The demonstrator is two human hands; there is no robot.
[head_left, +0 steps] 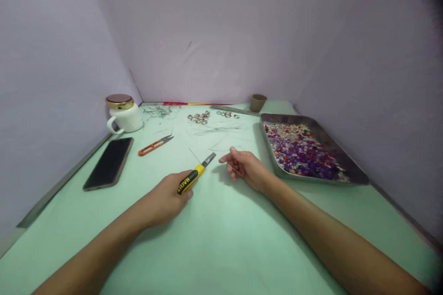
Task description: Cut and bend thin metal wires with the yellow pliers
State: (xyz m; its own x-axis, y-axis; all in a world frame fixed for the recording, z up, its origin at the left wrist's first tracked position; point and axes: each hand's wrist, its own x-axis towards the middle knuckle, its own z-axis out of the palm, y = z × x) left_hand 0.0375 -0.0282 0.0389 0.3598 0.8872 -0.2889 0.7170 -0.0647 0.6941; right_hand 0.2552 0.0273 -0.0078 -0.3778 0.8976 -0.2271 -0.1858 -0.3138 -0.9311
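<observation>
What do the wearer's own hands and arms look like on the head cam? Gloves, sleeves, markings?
Left hand and right hand: no gloves, no rings seen. Forearms bare to the picture's edge: no sleeves, watch, bracelet, cables or markings visible.

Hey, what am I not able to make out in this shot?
All in the head view:
- Inside of the mug: hidden by its lid.
- Bottom of the brown cup: hidden by its near wall.
- Some fingers of the left hand: hidden by the hand itself and the knife.
- Grip of the right hand on the strand: too fine to tell.
- Bead count: too small and heaped.
</observation>
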